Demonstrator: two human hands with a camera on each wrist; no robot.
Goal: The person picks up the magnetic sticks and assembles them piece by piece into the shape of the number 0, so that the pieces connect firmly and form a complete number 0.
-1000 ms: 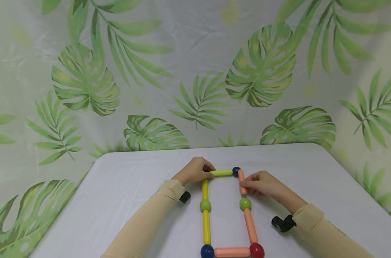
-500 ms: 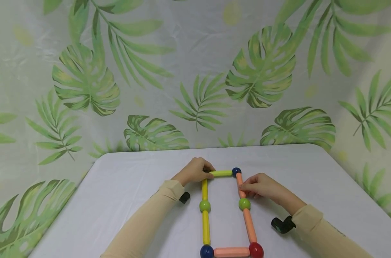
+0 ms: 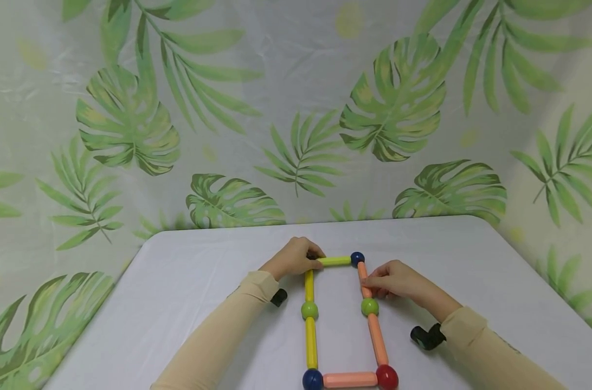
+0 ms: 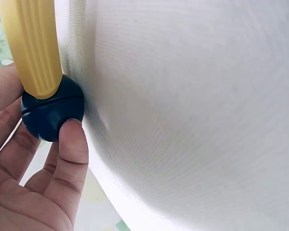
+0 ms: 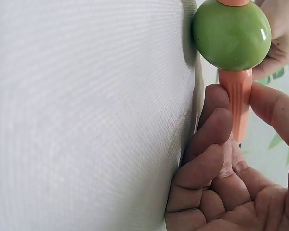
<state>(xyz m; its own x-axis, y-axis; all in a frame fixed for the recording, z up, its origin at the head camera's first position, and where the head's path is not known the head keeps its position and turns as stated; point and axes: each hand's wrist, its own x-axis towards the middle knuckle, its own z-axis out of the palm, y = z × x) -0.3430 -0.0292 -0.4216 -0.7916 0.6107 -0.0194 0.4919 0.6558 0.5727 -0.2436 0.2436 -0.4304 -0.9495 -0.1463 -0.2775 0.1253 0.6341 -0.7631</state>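
A rectangle of plastic rods and balls lies on the white table. At its far left corner my left hand [image 3: 296,257] pinches a dark blue ball [image 4: 50,115], mostly hidden in the head view. A yellow rod [image 4: 33,43] and a yellow-green rod [image 3: 336,261] meet there. On the far right side my right hand [image 3: 398,281] pinches an orange rod [image 3: 363,272] between thumb and fingers. That rod spans from the far right blue ball [image 3: 357,258] to a green ball [image 5: 231,36], touching both.
The near half has a left green ball [image 3: 309,310], a yellow rod [image 3: 311,344], a blue ball [image 3: 313,379], an orange rod [image 3: 349,379], a red ball [image 3: 387,377] and another orange rod [image 3: 378,340]. White cloth covers the table [image 3: 218,252]; a leaf-print curtain [image 3: 306,108] hangs behind.
The orange rod in my right hand has come down from its place overlapping the far blue ball. It now sits in line between that ball and the green one. My left hand stays put.
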